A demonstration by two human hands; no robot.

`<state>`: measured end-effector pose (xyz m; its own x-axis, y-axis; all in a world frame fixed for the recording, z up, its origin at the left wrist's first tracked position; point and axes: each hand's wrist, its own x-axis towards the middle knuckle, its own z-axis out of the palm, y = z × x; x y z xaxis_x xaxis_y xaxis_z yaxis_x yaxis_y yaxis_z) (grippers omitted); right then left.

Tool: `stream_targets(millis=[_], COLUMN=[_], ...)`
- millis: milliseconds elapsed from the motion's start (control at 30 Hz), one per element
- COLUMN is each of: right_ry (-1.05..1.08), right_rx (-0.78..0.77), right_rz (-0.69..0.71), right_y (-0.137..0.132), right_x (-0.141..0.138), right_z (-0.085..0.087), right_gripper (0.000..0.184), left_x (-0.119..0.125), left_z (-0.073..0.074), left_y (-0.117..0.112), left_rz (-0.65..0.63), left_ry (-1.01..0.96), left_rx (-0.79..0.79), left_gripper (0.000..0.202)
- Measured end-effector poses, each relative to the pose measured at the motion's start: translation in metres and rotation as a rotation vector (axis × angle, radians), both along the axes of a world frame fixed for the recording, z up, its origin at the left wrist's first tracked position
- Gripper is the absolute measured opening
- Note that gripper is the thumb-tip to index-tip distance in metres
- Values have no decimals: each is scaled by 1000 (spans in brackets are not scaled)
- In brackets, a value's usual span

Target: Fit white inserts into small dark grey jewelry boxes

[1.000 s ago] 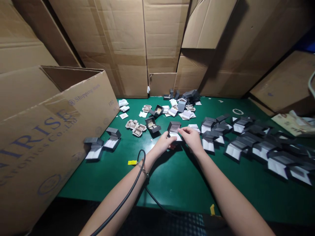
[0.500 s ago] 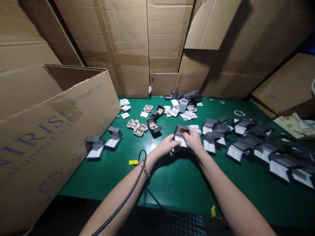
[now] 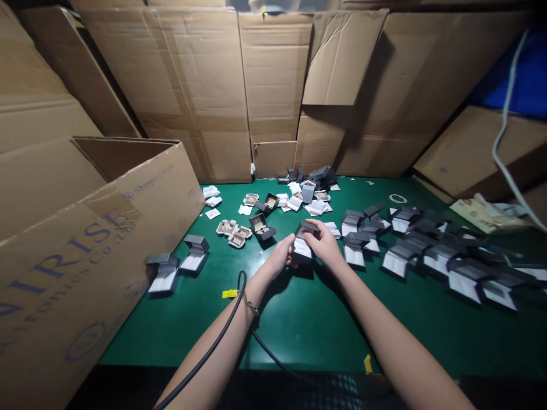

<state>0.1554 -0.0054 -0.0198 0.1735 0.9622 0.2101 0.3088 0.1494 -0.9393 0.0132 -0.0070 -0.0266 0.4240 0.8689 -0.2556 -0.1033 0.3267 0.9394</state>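
Holding a small dark box [image 3: 302, 246] open over the green table [image 3: 307, 319], just in front of the body.

Gripping it from both sides: left hand [image 3: 280, 257] fingers closing on its left edge, right hand [image 3: 325, 246] fingers clamping its right side and lid. Lid tilting up and away toward the cardboard wall [image 3: 273, 85], white insert facing back up at the camera. Sitting between a row of open boxes [image 3: 427, 256] on the right and two open boxes [image 3: 177, 265] near the big carton [image 3: 85, 250]. Long axis hard to tell.

Green table [image 3: 316, 336], flattened cardboard sheets [image 3: 273, 85] walling it, dim light
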Motion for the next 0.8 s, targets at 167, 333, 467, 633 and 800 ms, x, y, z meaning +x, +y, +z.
stream_targets(millis=[167, 333, 467, 633, 800], right_ry=[-248, -601, -828, -1041, -1214], right_rx=[-6, -2, -73, -157, -179], right_rz=[29, 87, 47, -252, -522], right_y=[-10, -59, -111, -144, -145], right_x=[13, 50, 95, 165, 221], right_z=[17, 32, 21, 4, 1], right_gripper=[31, 39, 36, 37, 27], left_x=[-4, -1, 1, 0, -2], left_z=[1, 0, -3, -6, -4], left_y=[4, 1, -1, -3, -7], left_rz=[119, 84, 55, 23, -14], left_ry=[132, 156, 170, 272, 329], left_rx=[30, 85, 162, 260, 287], left_gripper=[69, 70, 63, 48, 37])
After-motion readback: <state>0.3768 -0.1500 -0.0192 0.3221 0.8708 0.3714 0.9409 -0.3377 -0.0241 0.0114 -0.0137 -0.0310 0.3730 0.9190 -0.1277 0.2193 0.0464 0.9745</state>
